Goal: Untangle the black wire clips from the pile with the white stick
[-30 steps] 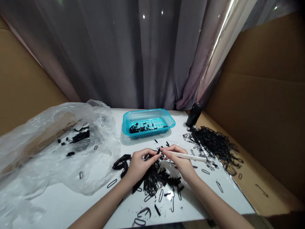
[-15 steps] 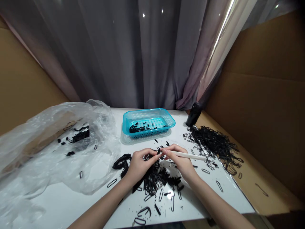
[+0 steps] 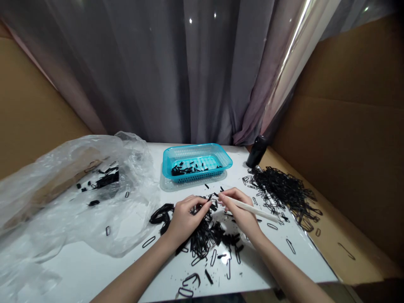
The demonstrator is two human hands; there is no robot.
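Note:
My left hand [image 3: 186, 216] is closed, its thumb and index finger pinching a small black strip [image 3: 210, 197]. My right hand [image 3: 242, 212] grips a slim white pen-like stick [image 3: 257, 210], whose back end points to the right. The stick's tip is hidden by the fingers, close to several small black strips. Beneath and between both hands lies a heap of black loops and strips [image 3: 202, 240], partly covered by the left hand. A bundle of black loops [image 3: 162, 212] rests just left of that hand.
A turquoise basket [image 3: 197, 174] holding black strips stands behind the hands. Clear plastic sheeting [image 3: 78, 223] spreads over the left side. On the right are a large pile of black loops [image 3: 282, 191] and a black bottle-like object [image 3: 256, 151]. Cardboard walls [image 3: 350, 139] flank the white table [image 3: 303, 263].
My right hand has moved slightly right, away from my left fingertips, and the stick now tilts more steeply. My left hand has hardly moved and keeps its pinch.

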